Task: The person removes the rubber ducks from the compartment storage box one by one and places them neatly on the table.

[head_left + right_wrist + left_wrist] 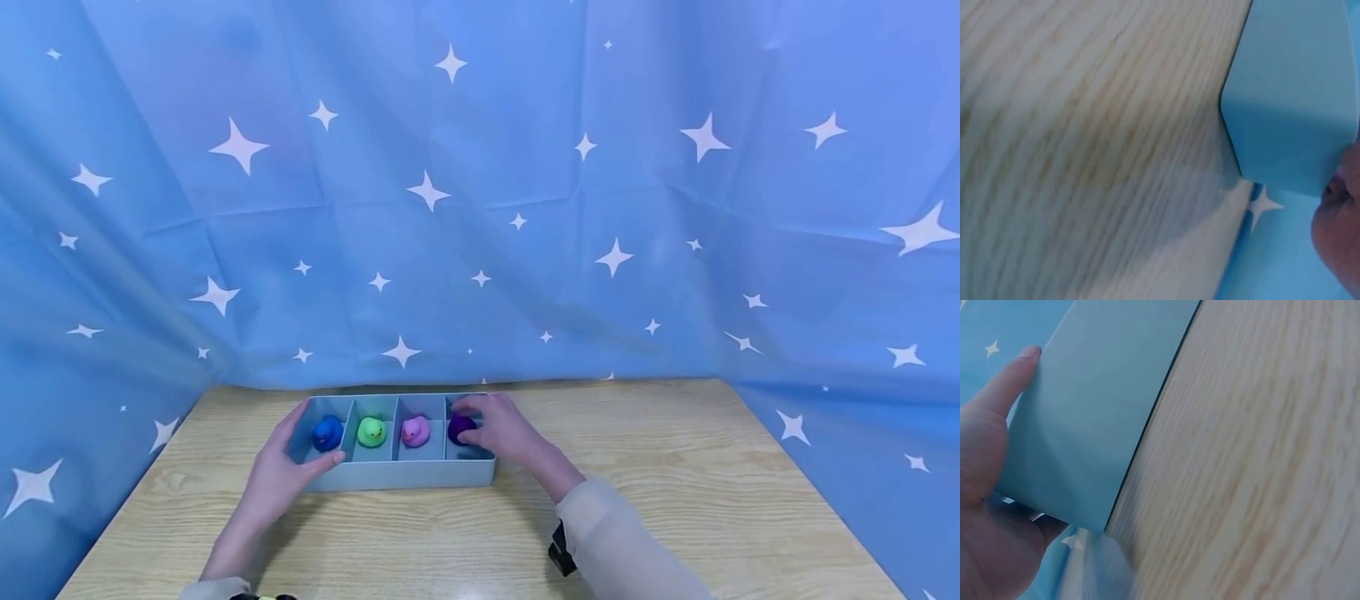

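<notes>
A light blue tray (405, 477) with a row of compartments lies on the wooden table (675, 500). Each compartment holds one toy duck: blue (327, 432), green (371, 431), pink (415, 431) and purple (456, 428). My left hand (288, 458) grips the tray's left end, thumb on the front wall. My right hand (480, 421) reaches into the rightmost compartment, forefinger and thumb curled about the purple duck. The left wrist view shows the tray wall (1097, 412) against my left hand (985, 487). The right wrist view shows a tray corner (1291, 94) and an edge of my right hand (1338, 231).
A blue cloth with white stars (480, 208) hangs behind the table and down both sides. Bare wood (450, 542) lies between the tray and me, and more to the right of the tray.
</notes>
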Demonstrator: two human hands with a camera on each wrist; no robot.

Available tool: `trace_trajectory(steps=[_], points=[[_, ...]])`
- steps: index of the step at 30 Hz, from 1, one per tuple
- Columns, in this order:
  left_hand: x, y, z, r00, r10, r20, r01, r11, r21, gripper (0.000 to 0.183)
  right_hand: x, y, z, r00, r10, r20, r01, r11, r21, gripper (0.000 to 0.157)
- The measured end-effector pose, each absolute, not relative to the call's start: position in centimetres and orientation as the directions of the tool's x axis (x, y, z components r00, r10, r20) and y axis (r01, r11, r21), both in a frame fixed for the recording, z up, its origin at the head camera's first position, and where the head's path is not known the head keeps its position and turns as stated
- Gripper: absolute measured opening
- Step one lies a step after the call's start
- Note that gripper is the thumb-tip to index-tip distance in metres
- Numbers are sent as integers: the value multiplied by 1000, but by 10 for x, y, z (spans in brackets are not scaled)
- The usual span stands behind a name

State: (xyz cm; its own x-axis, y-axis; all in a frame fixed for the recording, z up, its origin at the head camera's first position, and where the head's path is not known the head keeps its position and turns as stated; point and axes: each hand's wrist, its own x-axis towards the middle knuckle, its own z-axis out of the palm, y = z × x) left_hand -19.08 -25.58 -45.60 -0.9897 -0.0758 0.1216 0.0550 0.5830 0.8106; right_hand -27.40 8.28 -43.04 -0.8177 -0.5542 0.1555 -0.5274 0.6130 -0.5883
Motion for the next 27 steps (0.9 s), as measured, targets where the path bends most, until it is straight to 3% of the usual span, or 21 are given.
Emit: trace_trajectory(steps=[10, 20, 27], points=[[-191, -259, -462, -994, -103, -42, -90, 525, 846, 109, -276, 79, -433, -787, -596, 162, -588, 644, -489, 41], [-192, -262, -464, -993, -82, -85, -115, 501, 858, 109, -276, 74, -427, -767, -626, 139, -616, 660, -429, 36], [-194, -262, -463, -990, -78, -115, -138, 483, 865, 110, -275, 74, -426, -732, -667, 142, -671, 669, -320, 31]])
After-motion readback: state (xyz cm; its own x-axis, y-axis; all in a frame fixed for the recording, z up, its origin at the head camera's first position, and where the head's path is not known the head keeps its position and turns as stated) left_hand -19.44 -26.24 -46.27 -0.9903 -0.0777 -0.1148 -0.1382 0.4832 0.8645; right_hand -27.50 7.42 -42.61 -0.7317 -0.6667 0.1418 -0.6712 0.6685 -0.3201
